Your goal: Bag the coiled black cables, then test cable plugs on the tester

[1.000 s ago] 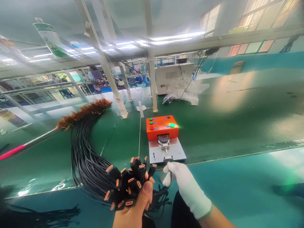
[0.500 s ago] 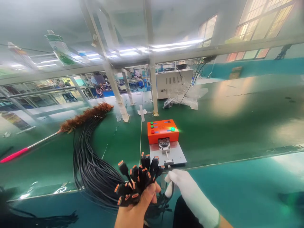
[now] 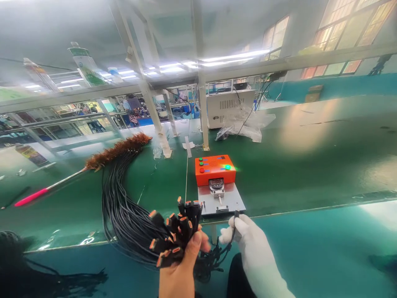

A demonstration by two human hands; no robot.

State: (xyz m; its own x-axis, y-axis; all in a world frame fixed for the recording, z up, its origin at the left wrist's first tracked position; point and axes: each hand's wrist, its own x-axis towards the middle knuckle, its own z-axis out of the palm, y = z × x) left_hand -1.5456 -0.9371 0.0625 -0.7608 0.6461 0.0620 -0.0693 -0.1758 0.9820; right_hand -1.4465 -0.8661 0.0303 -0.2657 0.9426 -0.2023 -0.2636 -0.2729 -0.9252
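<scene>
"So, the green workbench?"
"Black cables run across it, left of the orange gauge box."
"Anything gripped?"
"Bare left hand clutches them bunched; gloved right hand pinches one black plug."

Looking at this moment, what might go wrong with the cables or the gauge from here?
The bare left hand holds many black connectors splayed in one fist, so one might slip out.

The gloved right hand holds a cable end close to the metal plate; a bump could perhaps jar the gauge.

The cable bundle seems to touch the feather duster and might snag.
</scene>
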